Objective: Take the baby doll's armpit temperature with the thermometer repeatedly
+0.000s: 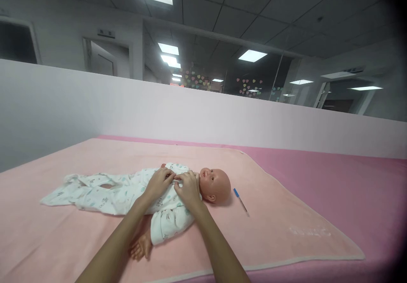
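A baby doll (pixel 218 184) lies on its back, its bald head toward the right. It wears a white printed baby outfit (pixel 124 189) whose legs stretch out to the left. Over the doll's chest, my left hand (pixel 159 183) is closed, fingertips pinching the front of the outfit. My right hand (pixel 188 186) meets it near the collar, its fingers also closed on the cloth. The fingertips of both hands nearly touch. One doll hand (pixel 142 245) sticks out of the near sleeve beside my left forearm. Exactly which fastening or edge is pinched is hidden.
A pen with a blue cap (pixel 241 201) lies right of the doll's head. Beneath is a peach blanket (pixel 280 228) on a pink padded surface (pixel 359 189). A white low wall (pixel 203 111) runs along the back, with glass panels and ceiling lights beyond.
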{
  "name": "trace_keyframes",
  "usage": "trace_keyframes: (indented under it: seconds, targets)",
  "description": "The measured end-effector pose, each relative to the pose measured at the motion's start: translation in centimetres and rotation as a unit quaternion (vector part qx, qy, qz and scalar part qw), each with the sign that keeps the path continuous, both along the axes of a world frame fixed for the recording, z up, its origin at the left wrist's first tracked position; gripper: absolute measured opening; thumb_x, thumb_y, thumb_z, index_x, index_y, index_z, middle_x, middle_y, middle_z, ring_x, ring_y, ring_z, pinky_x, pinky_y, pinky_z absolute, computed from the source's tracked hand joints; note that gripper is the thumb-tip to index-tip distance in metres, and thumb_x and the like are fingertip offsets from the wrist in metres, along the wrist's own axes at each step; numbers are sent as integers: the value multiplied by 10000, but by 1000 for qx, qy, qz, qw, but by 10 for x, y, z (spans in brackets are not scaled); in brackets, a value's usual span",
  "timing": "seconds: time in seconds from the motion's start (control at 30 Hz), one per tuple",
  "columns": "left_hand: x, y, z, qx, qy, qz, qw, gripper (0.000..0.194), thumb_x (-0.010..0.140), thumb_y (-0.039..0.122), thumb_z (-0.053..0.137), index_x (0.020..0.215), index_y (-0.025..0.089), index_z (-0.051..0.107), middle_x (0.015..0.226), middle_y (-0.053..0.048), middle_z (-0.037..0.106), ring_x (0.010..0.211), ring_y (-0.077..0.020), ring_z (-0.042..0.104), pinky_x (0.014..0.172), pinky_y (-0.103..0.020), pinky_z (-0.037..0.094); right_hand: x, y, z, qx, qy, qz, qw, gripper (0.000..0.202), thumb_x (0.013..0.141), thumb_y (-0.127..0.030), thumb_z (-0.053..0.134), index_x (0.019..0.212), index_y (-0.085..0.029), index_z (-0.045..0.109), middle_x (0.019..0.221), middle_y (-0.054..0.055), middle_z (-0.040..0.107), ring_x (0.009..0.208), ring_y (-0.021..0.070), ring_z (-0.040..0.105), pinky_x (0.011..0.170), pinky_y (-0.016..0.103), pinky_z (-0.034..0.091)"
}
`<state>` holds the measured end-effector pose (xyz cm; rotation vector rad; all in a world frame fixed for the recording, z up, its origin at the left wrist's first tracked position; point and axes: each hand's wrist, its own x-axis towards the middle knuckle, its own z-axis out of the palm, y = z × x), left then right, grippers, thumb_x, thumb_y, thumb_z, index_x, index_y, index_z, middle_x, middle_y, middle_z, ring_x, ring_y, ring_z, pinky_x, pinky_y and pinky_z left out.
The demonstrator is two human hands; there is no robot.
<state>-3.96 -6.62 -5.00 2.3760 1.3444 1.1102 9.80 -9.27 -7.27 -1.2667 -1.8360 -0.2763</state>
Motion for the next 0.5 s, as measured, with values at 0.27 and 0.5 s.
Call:
trace_keyframes:
  seconds: [0.27,0.5]
  targets:
    - [0,3,-1,-1,3,3,1000,323,823,388,374,710,206,615,772,-29,651,795,-198,569,790,-324,408,0,-2,0,19,-7,3,1000,112,827,-186,523,771,-210,617,785,8,639,811,169,494,744,291,288]
    - [-1,2,1,-16,-5,-7,1000,322,814,370,367,712,195,616,773,-28,649,778,-190,570,756,-303,410,-1,-1,-2,19,-9,17,1000,108,835,-158,504,793,-208,591,776,-10,638,803,150,515,747,281,292]
